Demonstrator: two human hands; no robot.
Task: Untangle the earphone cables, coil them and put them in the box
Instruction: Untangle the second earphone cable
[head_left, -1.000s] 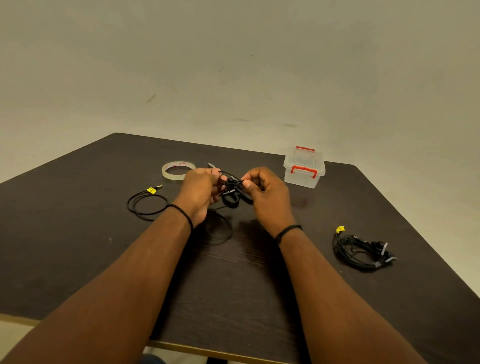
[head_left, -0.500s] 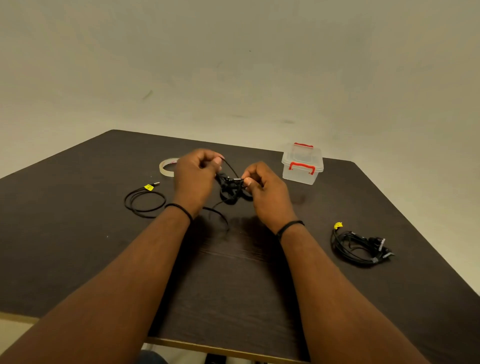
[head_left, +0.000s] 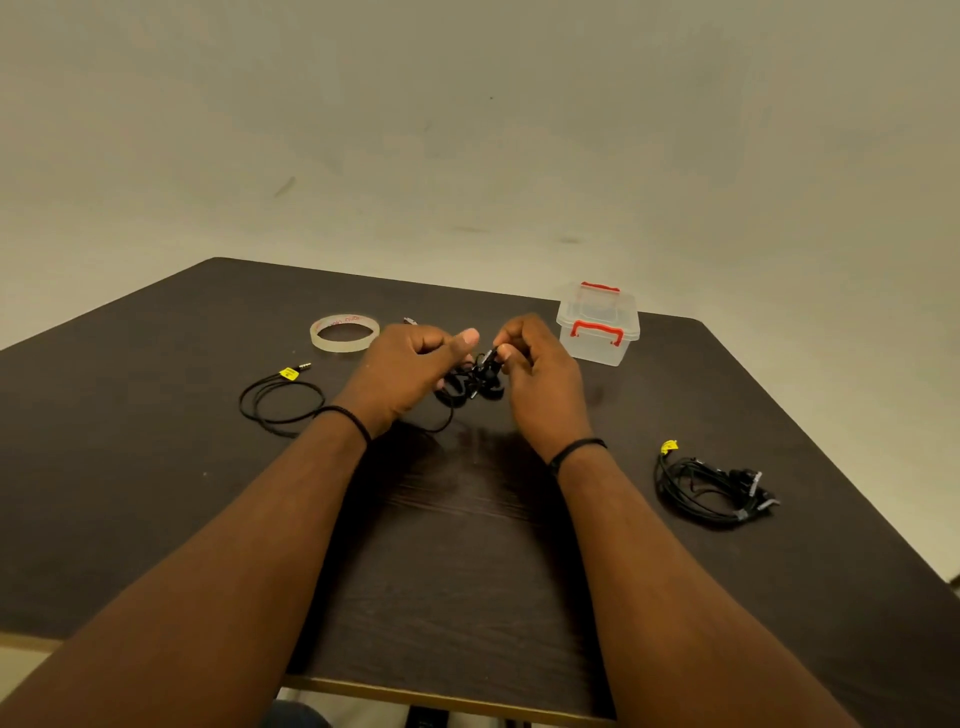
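Both my hands hold a black earphone cable bundle (head_left: 470, 387) above the middle of the dark table (head_left: 156, 493). My left hand (head_left: 410, 371) grips its left side, thumb raised. My right hand (head_left: 540, 374) pinches the bundle's top between thumb and fingers. One strand of it trails left to a loose loop (head_left: 280, 402) with a yellow tag and a jack plug. A second tangled black earphone bundle (head_left: 711, 486), yellow-tagged, lies at the right. The clear plastic box (head_left: 597, 325) with red latches stands closed behind my right hand.
A roll of clear tape (head_left: 344, 332) lies flat at the back left, behind my left hand. The table's front edge runs below my forearms, and its right edge slants down past the tangled bundle.
My hands have drawn closer together around the bundle. My left thumb has let go of the strand it pinched and now sticks up. The view has shifted slightly.
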